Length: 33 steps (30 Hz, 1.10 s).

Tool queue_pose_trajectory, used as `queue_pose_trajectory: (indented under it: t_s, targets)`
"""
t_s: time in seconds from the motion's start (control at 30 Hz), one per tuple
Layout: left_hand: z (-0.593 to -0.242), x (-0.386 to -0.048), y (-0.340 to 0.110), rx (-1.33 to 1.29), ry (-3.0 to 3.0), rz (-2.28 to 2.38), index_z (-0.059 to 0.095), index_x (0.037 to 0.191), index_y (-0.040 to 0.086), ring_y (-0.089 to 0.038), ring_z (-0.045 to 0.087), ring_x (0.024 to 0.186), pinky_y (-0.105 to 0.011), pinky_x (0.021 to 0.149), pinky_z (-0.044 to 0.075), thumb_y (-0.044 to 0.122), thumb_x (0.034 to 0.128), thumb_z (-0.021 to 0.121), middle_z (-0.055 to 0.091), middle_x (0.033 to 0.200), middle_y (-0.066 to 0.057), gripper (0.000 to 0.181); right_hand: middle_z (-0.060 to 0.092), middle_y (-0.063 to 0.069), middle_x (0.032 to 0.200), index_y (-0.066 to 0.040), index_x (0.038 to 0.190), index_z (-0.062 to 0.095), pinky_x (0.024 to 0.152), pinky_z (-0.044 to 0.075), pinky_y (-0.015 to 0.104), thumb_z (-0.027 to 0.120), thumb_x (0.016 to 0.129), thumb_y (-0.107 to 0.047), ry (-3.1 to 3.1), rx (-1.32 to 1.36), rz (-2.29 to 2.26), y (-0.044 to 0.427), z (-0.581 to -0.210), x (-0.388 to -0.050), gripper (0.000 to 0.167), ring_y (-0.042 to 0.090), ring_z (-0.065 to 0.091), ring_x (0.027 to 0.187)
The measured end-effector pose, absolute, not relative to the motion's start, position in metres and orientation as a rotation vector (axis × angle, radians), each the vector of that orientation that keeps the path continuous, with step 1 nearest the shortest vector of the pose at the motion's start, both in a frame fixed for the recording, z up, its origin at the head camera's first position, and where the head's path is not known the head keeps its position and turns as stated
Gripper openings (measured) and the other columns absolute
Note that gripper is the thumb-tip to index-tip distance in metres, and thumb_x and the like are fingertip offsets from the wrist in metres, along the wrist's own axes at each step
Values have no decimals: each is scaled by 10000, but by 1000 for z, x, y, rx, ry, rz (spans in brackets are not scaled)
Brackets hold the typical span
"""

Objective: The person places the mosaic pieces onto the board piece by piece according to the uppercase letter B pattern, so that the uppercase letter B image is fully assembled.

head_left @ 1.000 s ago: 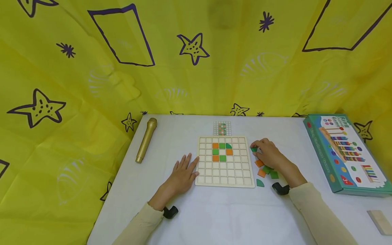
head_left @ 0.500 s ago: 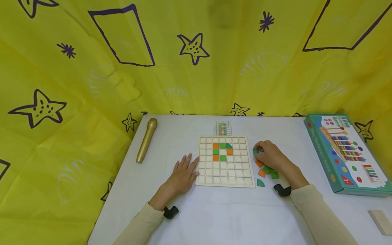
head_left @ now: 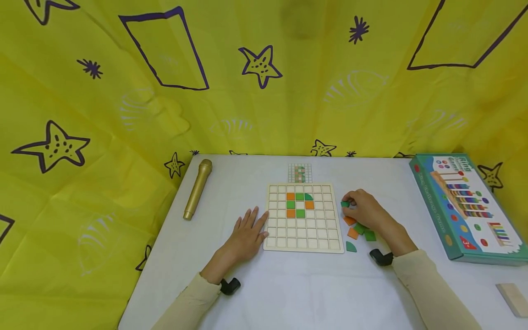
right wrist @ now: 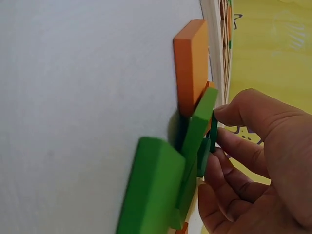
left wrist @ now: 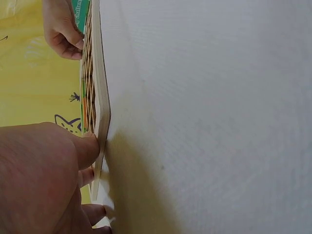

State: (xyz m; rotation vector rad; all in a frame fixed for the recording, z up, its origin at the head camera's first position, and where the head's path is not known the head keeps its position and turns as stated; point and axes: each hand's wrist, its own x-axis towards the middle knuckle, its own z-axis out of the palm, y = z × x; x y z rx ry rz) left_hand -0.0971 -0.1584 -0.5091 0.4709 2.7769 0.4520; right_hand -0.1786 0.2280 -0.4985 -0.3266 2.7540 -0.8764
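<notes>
A pale wooden grid board (head_left: 304, 232) lies on the table, with several orange and green square tiles and one dark green quarter-circle tile (head_left: 308, 197) in its upper cells. My left hand (head_left: 243, 236) rests with fingers spread at the board's left edge; thumb and fingertips touch that edge in the left wrist view. To the right of the board, my right hand (head_left: 364, 210) pinches a dark green tile (right wrist: 214, 130) between thumb and fingers, which partly hide its shape. Beneath and beside this hand lie loose orange tiles (head_left: 352, 233), green square tiles (head_left: 370, 235) and a dark green quarter-circle tile (head_left: 351, 247).
Behind the board lies a small pattern card (head_left: 300, 173). A gold microphone (head_left: 198, 189) is at the left. A green game box (head_left: 468, 206) stands at the right, with a pale wooden block (head_left: 513, 299) nearer the front. Yellow patterned cloth (head_left: 264, 114) hangs behind the white table.
My right hand has shifted slightly right and toward me, carrying the dark green tile a little farther from the board. The left hand has stayed at the board's edge.
</notes>
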Motion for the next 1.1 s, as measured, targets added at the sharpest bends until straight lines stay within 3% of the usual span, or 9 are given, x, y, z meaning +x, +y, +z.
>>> queue_pose_trajectory:
  t_s: [0.53,0.8,1.1]
  targets:
    - [-508,-96,-158,473,2782,462,246,1698,195,-430,97,1626,-664,1265,154,399,1148,410,127,1761,-190,609,579,280,1229,80,1273,647,998,505,585,689,1024,-155,2766,-335,-856,220,-499,-172,345,387,590,1089]
    - [-506,-95,-159,485,2781,472,248,1696,181,-440,101,1623,-671,1261,158,390,1149,412,133,1757,-203,608,605,197,1203,22,1255,662,976,513,529,703,989,-141,2784,-462,-969,192,-495,-161,315,328,589,1072]
    - [-508,-96,-159,494,2784,462,244,1698,191,-435,99,1624,-668,1262,158,397,1149,410,129,1758,-198,609,604,78,1014,-56,1049,671,822,505,426,740,931,-100,2853,-658,-947,146,-501,-152,143,231,554,892]
